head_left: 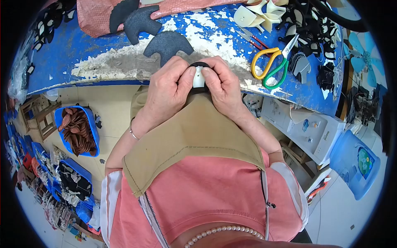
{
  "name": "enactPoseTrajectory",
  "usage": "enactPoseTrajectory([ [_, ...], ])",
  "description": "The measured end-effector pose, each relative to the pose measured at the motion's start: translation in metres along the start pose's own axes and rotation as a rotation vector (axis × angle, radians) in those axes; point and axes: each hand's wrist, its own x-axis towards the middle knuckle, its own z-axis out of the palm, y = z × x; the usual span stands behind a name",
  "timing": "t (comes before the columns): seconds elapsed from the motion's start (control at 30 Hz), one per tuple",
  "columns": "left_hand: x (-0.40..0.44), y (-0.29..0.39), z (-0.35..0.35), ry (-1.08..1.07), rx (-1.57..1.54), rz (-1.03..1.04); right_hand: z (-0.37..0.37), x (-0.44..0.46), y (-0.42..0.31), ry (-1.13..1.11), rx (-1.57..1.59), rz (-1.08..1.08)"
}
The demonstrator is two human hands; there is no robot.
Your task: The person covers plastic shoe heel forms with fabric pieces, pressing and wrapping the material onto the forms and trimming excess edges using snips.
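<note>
My left hand (170, 84) and my right hand (223, 82) meet at the table's front edge, both closed around one small piece. It is a black piece with a white lining (198, 77), its pale side facing me and bearing a few tiny dark dots. Both thumbs press on its white face from either side; the fingers curl behind, where its far side is hidden. Just beyond my left hand lies a dark grey curved cut-out (168, 44), with another dark cut-out (140, 24) farther back. Scissors (271, 62) with yellow and green handles rest to the right of my right hand.
The blue table (53, 68) has worn, peeling paint. Cream-coloured pieces (248, 17) and piles of black-and-white pieces (304, 20) lie at the back right. A blue bin (97, 138) of brown pieces stands on the floor at left. At right are a white machine (326, 138) and a blue fan (366, 58).
</note>
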Motion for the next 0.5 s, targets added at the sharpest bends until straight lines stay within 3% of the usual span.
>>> enactPoseTrajectory([
  [0.17,-0.005,0.0,0.008,0.028,-0.072,-0.094,0.001,-0.008,-0.016,0.128,0.053,0.104],
  [0.33,-0.017,0.002,0.016,0.057,-0.056,-0.086,-0.014,-0.033,-0.014,0.093,0.099,0.338],
  [0.5,-0.035,0.021,0.024,-0.073,-0.186,-0.301,-0.026,-0.059,-0.011,-0.043,0.075,0.447],
])
